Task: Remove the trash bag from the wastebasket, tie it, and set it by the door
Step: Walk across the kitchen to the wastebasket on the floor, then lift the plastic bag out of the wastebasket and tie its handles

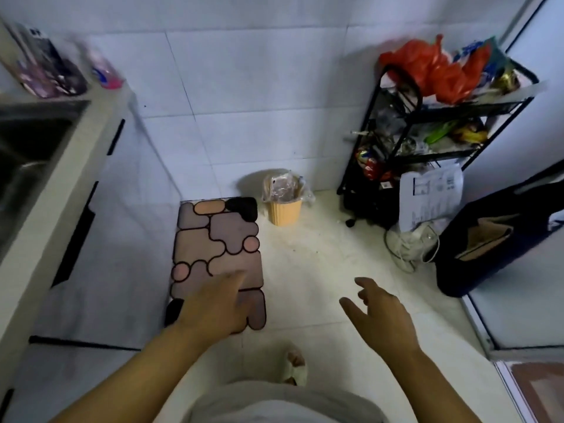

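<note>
A small orange ribbed wastebasket [285, 212] stands on the floor against the far tiled wall. A clear trash bag [285, 188] lines it, its rim folded over the edge, with wrappers inside. My left hand [215, 306] is stretched forward over the near end of a floor mat, fingers apart and empty. My right hand [380, 312] is held out over the bare floor, fingers loosely spread, holding nothing. Both hands are well short of the wastebasket.
A patterned brown mat [213, 242] lies left of the wastebasket. A counter with a sink [27, 141] runs along the left. A black wire rack [427, 132] full of bags stands at right, with a dark tote bag [488, 239] and a sliding door frame [485, 331] nearby.
</note>
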`<state>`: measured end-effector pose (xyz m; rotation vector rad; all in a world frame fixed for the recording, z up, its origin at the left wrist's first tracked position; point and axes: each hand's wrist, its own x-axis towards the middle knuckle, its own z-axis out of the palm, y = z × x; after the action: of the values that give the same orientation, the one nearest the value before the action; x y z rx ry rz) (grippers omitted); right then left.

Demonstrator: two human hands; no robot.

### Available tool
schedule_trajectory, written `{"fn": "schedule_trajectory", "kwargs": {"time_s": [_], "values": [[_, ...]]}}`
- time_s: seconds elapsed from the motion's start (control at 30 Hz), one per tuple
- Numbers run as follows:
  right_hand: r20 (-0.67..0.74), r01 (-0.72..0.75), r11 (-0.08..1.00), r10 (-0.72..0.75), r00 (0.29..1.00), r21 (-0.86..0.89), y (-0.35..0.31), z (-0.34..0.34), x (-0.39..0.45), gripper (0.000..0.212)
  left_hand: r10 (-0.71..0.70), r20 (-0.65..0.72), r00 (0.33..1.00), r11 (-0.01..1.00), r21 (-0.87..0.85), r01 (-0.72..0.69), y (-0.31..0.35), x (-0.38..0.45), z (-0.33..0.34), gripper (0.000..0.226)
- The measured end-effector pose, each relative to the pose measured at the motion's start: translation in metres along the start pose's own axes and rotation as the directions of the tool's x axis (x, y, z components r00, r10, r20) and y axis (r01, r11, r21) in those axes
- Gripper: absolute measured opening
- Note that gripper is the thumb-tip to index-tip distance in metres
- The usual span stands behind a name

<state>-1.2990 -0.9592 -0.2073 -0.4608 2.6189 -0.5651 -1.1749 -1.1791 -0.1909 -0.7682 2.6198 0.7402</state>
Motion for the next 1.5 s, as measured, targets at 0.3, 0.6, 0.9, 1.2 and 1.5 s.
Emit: {"fn": "schedule_trajectory", "kwargs": {"time_s": [0.3, 0.6, 0.9, 1.2, 1.5], "values": [[0.107, 0.027, 0.998, -0.021, 0.994, -0.060, -0.096, -0.004, 0.187, 0.054, -0.223, -0.089, 0.971, 0.953, -0.231, 0.197, -0.043, 0.165, -0.076, 0.040], [0.232, -0.205, 0.979, 0.205, 0.951, -0.025, -0.178, 0.020, 0.376, 0.050, -0.390, 0.128, 0.912, 0.861, -0.300, 0.410, -0.142, 0.368, -0.133, 0.051], [0.135, -0.287, 0.957, 0.279, 0.951, 0.039, -0.199, 0.059, 0.530, 0.046, -0.066, 0.143, 0.988, 0.994, -0.072, 0.076, -0.133, 0.551, -0.136, 0.056], [0.175, -0.285, 0.956, 0.268, 0.947, 0.074, -0.114, 0.178, 0.630, 0.052, 0.102, 0.130, 0.986, 0.993, 0.042, -0.109, -0.145, 0.676, -0.003, 0.048], [0.131, -0.352, 0.932, 0.340, 0.931, 0.081, 0.016, 0.307, 0.706, 0.054, -0.026, 0.166, 0.986, 0.998, 0.052, 0.018, -0.185, 0.784, 0.157, 0.060]]}}
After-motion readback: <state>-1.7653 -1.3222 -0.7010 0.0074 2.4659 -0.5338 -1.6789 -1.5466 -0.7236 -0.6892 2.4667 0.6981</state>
